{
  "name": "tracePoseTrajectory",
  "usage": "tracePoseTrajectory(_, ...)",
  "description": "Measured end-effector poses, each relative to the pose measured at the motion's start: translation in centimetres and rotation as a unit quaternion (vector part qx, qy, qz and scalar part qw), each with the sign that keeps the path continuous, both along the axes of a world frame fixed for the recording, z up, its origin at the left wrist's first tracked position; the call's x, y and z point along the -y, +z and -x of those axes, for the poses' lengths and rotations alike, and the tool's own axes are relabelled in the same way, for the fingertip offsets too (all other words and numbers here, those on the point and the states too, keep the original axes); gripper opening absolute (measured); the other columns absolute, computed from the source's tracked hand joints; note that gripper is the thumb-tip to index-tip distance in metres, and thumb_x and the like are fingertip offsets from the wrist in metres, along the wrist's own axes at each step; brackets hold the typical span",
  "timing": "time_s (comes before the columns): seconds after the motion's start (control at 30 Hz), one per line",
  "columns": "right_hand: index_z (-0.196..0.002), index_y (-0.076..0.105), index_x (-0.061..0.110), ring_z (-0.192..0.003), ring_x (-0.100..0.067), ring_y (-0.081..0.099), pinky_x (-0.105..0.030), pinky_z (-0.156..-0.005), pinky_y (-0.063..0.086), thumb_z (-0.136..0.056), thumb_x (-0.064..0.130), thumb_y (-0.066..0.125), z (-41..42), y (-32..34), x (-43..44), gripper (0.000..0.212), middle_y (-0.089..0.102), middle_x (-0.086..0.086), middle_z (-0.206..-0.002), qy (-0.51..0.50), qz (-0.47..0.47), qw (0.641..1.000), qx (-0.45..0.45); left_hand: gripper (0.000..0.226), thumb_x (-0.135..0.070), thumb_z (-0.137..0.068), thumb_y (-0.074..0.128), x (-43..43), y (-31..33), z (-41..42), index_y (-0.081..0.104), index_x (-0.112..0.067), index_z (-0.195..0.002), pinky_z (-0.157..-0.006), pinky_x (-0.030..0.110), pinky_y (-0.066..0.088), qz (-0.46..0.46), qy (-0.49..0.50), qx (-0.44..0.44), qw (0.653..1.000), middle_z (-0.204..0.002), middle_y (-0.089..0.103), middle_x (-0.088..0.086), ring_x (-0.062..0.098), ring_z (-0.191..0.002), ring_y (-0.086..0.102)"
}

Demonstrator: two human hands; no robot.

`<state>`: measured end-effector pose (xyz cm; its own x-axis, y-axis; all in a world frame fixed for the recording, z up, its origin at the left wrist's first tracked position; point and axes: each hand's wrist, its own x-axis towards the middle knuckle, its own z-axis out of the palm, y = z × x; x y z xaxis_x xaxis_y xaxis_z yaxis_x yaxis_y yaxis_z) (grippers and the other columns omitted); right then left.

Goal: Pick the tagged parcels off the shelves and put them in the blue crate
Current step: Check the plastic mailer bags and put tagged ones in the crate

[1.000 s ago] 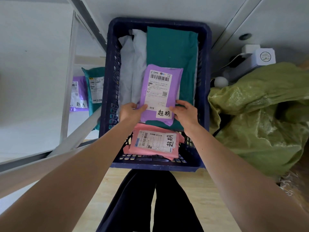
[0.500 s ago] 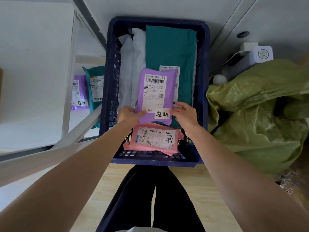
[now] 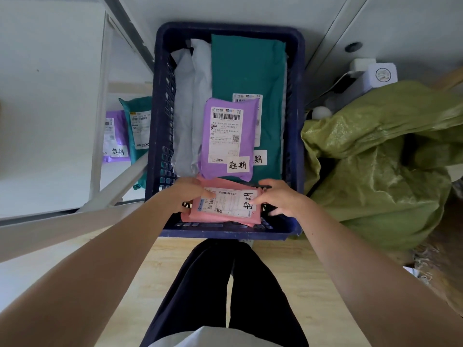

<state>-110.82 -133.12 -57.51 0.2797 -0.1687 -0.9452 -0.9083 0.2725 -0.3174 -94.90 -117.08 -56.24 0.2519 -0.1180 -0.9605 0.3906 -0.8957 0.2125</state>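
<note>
Now we are looking down into the blue crate (image 3: 160,136), which is standing beside a green sack (image 3: 375,166). Inside, a teal parcel (image 3: 248,68) is lying flat, and a purple parcel (image 3: 223,139) is resting partly on it. We are gripping the pink parcel (image 3: 220,216) at the near end: our left hand (image 3: 186,194) and right hand (image 3: 280,199) are pinching its two sides.

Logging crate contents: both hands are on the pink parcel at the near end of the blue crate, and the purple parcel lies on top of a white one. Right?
Nearly. In the head view the purple parcel lies mainly on the green parcel, not a white one. Both the left hand and right hand are on the pink parcel at the blue crate's near end.
</note>
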Motion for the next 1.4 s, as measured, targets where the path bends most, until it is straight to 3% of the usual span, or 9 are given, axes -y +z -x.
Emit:
tracePoseTrajectory(0.1,-0.144,0.036,0.012,-0.126,-0.028,0.047,-0.058,-0.099,0.044,-0.073,-0.008,0.074,0.4,-0.3,-0.4,0.083,0.054,-0.009,-0.131,0.001,-0.023,1.0,-0.008,0.031,0.002,-0.074,0.076,-0.3,-0.3,0.3,0.061,-0.018,-0.093,-0.089,0.046,0.051,0.001,0.002,0.007,1.0,-0.111,0.067,0.007,0.026,-0.109,0.058)
tracePoseTrajectory(0.23,-0.142,0.038,0.011,-0.121,-0.029,0.051,-0.057,-0.099,0.044,-0.071,-0.019,0.069,0.8,-0.7,-1.0,0.083,0.06,-0.004,-0.112,-0.015,-0.006,1.0,0.01,0.049,0.014,-0.076,0.068,-1.1,-1.0,0.5,0.06,-0.012,-0.116,-0.074,0.036,0.053,0.018,0.023,0.025,0.999,-0.116,0.064,0.008,0.026,-0.107,0.058)
tracePoseTrajectory(0.33,-0.141,0.039,0.012,-0.118,-0.029,0.053,-0.052,-0.093,0.05,-0.07,-0.021,0.066,1.0,-0.9,-1.3,0.083,0.059,-0.008,-0.12,-0.007,0.041,0.999,0.033,0.049,0.023,-0.075,0.06,-1.6,-1.3,0.8,0.059,-0.006,-0.115,-0.06,0.029,0.053,0.042,0.058,0.045,0.996,-0.113,0.065,0.01,0.026,-0.104,0.06)
tracePoseTrajectory(0.5,-0.14,0.04,0.01,-0.12,-0.025,0.052,-0.044,-0.095,0.051,-0.067,-0.02,0.068,2.0,-1.3,-1.6,0.084,0.055,-0.008,-0.127,0.001,0.127,0.989,0.076,0.042,0.022,-0.077,0.051,-2.0,-1.7,1.4,0.061,-0.005,-0.107,-0.086,0.043,0.055,0.061,0.066,0.102,0.991,-0.113,0.065,0.012,0.026,-0.106,0.061)
tracePoseTrajectory(0.6,-0.141,0.04,0.01,-0.117,-0.017,0.05,-0.033,-0.098,0.046,-0.067,-0.02,0.068,2.2,-1.6,-1.9,0.085,0.056,-0.006,-0.128,-0.002,0.158,0.983,0.089,0.042,0.023,-0.076,0.05,-2.2,-2.1,2.0,0.059,-0.009,-0.101,-0.086,0.044,0.055,0.079,0.067,0.122,0.987,-0.114,0.064,0.012,0.028,-0.108,0.061)
tracePoseTrajectory(0.77,-0.141,0.041,0.012,-0.118,-0.019,0.054,-0.03,-0.096,0.048,-0.069,-0.019,0.066,2.6,-2.5,-2.5,0.082,0.058,-0.005,-0.127,0.001,0.198,0.973,0.115,0.031,0.013,-0.087,0.052,-2.4,-2.1,3.0,0.057,-0.017,-0.094,-0.042,0.028,0.051,0.098,0.052,0.168,0.979,-0.106,0.061,-0.001,0.026,-0.093,0.064)
tracePoseTrajectory(1.1,-0.142,0.038,0.017,-0.114,-0.017,0.058,-0.03,-0.094,0.05,-0.071,-0.017,0.066,3.1,-2.8,-2.6,0.084,0.059,-0.005,-0.13,-0.007,0.223,0.967,0.126,0.026,0.008,-0.088,0.054,-2.3,-1.8,4.1,0.057,-0.018,-0.09,-0.072,0.053,0.057,0.086,0.074,0.196,0.974,-0.096,0.061,-0.005,0.015,-0.076,0.063)
tracePoseTrajectory(1.23,-0.144,0.036,0.016,-0.115,-0.015,0.056,-0.021,-0.086,0.044,-0.074,-0.014,0.067,3.3,-1.8,-2.2,0.082,0.056,-0.005,-0.132,0.016,0.221,0.966,0.132,0.034,0.013,-0.084,0.055,-2.6,-1.1,4.4,0.057,-0.017,-0.098,-0.069,0.049,0.058,0.079,0.07,0.199,0.974,-0.104,0.063,-0.003,0.017,-0.076,0.064)
tracePoseTrajectory(1.4,-0.143,0.039,0.015,-0.127,-0.021,0.048,-0.027,-0.101,0.04,-0.073,-0.008,0.072,3.4,-0.5,-2.0,0.081,0.045,-0.007,-0.143,0.052,0.248,0.958,0.139,0.042,0.016,-0.076,0.058,-3.1,0.1,4.8,0.06,-0.018,-0.1,-0.066,0.039,0.058,0.087,0.091,0.203,0.971,-0.115,0.063,0.002,0.025,-0.094,0.064)
